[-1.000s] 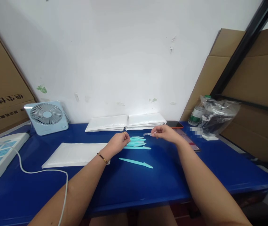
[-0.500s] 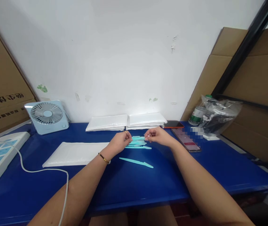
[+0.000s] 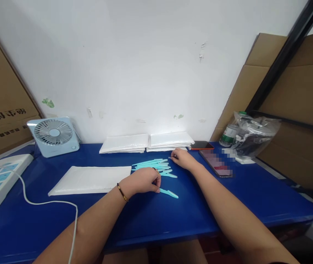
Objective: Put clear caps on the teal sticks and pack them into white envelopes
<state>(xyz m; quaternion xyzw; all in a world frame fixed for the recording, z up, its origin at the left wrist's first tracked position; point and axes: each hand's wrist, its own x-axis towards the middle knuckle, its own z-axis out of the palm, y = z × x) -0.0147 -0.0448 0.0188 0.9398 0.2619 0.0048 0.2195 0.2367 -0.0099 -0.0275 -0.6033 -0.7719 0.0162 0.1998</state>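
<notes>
My left hand (image 3: 144, 180) has its thumb and finger closed on a turquoise eyebrow razor (image 3: 170, 193), the one lying nearest me. Its handle is hidden under the fingers, while the blade end points right. Behind that hand, several more turquoise eyebrow razors (image 3: 152, 162) lie fanned out on the blue table, partly covered by it. My right hand (image 3: 182, 159) is closed in a pinch just beyond their right ends. A small pale piece shows at its fingertips, too small to name.
A white padded mailer (image 3: 90, 179) lies left of the razors. Two stacks of white mailers (image 3: 126, 142) stand by the wall. Two phones (image 3: 217, 165) (image 3: 202, 145) are at right, near a bottle (image 3: 228, 135) and a plastic bag (image 3: 252, 137). At left are a fan (image 3: 54, 136), a power strip (image 3: 21, 163) and a white cable (image 3: 49, 201).
My left hand has moved from the razor pile toward me and taken hold of the lone razor. The pile lies more spread out. My right hand has barely moved.
</notes>
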